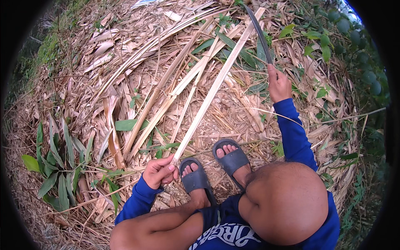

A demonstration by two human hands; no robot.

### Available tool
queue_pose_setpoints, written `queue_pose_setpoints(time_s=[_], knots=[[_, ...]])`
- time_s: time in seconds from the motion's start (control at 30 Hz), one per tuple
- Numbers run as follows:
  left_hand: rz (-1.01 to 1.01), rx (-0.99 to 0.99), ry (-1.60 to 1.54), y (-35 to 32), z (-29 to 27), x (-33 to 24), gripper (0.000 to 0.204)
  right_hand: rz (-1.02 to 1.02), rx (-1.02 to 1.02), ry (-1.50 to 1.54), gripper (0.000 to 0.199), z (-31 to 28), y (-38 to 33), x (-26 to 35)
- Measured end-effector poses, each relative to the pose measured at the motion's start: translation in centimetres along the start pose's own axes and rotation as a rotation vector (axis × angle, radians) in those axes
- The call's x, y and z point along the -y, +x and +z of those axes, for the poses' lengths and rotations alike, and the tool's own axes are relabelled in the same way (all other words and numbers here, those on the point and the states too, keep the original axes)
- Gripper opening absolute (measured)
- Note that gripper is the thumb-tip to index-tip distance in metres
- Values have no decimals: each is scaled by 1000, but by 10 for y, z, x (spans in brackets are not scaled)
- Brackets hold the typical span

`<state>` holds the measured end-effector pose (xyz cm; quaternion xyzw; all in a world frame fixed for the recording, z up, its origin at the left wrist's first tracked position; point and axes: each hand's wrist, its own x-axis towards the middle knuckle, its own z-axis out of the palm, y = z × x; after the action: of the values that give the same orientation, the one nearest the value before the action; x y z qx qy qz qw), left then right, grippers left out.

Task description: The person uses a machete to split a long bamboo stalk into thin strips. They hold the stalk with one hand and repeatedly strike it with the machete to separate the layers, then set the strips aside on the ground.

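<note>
My left hand (159, 171) pinches the near end of a long, pale split strip (217, 85), which looks like bamboo. The strip slants away from me to the upper right, over the littered ground. In my right hand (279, 84) is a long knife with a dark, narrow, curved blade (259, 31); the fingers are wrapped round its handle, which they mostly hide. The blade points away from me and stands to the right of the strip's far end, apart from it.
More split strips (160, 89) lie on the ground left of the held one. Dry husks and leaves (110, 133) cover the soil. A leafy green plant (62, 179) grows at the left, and bushes (354, 37) at the upper right. My sandalled feet (196, 177) are close to the strip's near end.
</note>
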<state>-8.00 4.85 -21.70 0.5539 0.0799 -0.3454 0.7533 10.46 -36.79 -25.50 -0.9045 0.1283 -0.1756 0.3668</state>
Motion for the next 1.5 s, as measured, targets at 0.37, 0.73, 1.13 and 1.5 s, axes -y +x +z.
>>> queue_pose_setpoints(time_s=[0.37, 0.73, 1.13, 1.5], knots=[[-22, 124, -26, 37, -8, -29, 50, 310, 427, 873, 53, 11, -66, 37], [-27, 348, -251, 34, -20, -38, 87, 681, 927, 215, 10, -46, -111, -71], [-38, 374, -352, 31, -27, -40, 72, 924, 1269, 1298, 48, -66, -102, -15], [9, 160, -60, 37, -11, -59, 63, 731, 1043, 977, 65, -66, -74, -16]])
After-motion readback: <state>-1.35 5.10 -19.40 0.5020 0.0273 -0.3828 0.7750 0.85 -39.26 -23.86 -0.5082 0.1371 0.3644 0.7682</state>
